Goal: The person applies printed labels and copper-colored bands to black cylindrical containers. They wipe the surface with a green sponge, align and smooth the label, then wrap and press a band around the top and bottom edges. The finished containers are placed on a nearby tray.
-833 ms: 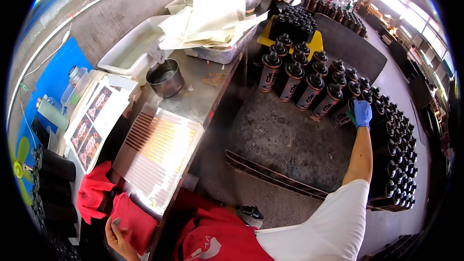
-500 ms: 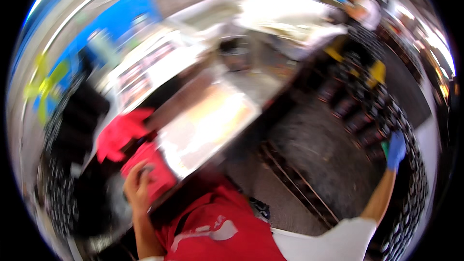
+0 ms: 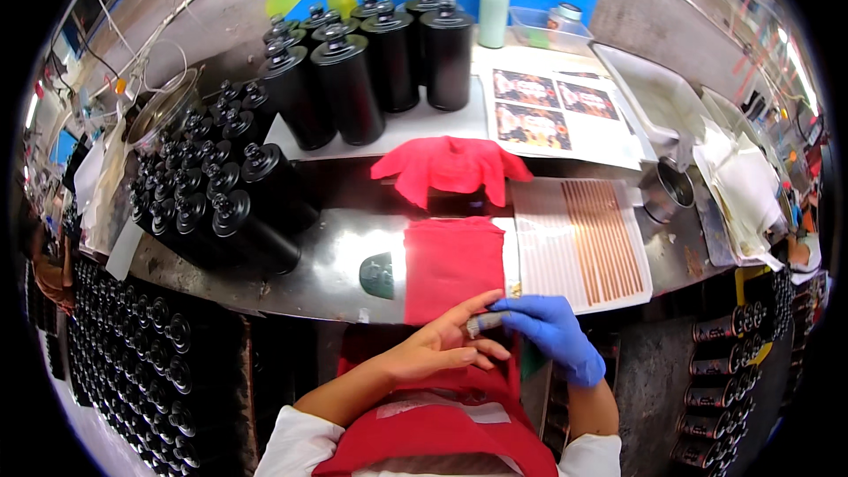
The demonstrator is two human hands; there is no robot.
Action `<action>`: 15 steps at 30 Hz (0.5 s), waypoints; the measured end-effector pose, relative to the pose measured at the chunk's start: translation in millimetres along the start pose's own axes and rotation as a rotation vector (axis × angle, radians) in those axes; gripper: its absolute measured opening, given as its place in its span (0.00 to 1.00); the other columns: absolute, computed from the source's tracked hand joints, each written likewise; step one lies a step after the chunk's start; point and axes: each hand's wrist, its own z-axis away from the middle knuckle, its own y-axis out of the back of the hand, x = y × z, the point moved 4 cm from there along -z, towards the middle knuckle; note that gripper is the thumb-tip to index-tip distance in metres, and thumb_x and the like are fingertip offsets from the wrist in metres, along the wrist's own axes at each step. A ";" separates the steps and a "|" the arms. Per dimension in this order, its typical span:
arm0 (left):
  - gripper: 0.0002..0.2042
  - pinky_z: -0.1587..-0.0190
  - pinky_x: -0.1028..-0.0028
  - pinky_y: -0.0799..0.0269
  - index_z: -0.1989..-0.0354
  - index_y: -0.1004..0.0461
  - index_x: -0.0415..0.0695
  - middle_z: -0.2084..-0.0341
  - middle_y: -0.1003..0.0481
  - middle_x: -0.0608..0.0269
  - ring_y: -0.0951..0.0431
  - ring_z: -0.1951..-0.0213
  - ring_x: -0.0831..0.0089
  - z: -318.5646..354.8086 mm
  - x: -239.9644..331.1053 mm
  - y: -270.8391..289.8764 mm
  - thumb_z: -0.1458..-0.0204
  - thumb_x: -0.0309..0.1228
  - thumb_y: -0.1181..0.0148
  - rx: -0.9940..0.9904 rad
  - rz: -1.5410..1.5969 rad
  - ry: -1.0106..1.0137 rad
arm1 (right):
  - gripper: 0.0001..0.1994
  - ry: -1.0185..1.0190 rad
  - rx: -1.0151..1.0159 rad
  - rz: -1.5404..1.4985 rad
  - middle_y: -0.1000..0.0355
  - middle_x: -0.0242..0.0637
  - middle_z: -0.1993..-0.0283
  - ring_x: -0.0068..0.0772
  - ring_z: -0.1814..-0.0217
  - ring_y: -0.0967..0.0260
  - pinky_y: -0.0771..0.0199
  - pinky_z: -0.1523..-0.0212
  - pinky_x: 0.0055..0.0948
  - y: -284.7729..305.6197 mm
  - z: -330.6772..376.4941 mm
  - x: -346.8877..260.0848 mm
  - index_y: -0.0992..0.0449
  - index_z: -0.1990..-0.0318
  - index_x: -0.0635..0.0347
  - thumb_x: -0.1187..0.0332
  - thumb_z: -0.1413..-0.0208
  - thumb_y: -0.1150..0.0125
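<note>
My left hand (image 3: 439,344) is bare, palm turned partly up, its fingers stretched out and apart. A grey wrap (image 3: 482,324) circles one of its fingers. My right hand (image 3: 558,336), in a blue glove, meets it above the front table edge, its fingertips at that wrap. From beneath the glove shows a green flat piece (image 3: 532,359), mostly hidden; the right hand appears closed on it. Just beyond the hands lies a folded red cloth (image 3: 454,267). Beside the cloth is a dark green rounded plate (image 3: 377,276).
Black bottles (image 3: 341,88) crowd the table's left and back. A second red cloth (image 3: 452,168) is draped behind the first. To the right lie a white tray (image 3: 541,243) with several brown strips, a metal cup (image 3: 666,190) and printed sheets (image 3: 565,115). More bottles (image 3: 720,362) stand low right.
My view has swung from the right side to face the table. The right hand has left the bottles at the right and met the left hand, which has come off the red cloth.
</note>
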 end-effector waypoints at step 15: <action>0.20 0.65 0.73 0.38 0.48 0.30 0.47 0.65 0.37 0.60 0.36 0.66 0.68 158.6 194.5 104.2 0.52 0.31 0.38 1.837 -2.018 -0.571 | 0.22 -0.233 0.236 0.260 0.29 0.34 0.73 0.19 0.73 0.33 0.33 0.68 0.21 11.0 -177.8 47.3 0.30 0.49 0.66 0.62 0.49 0.40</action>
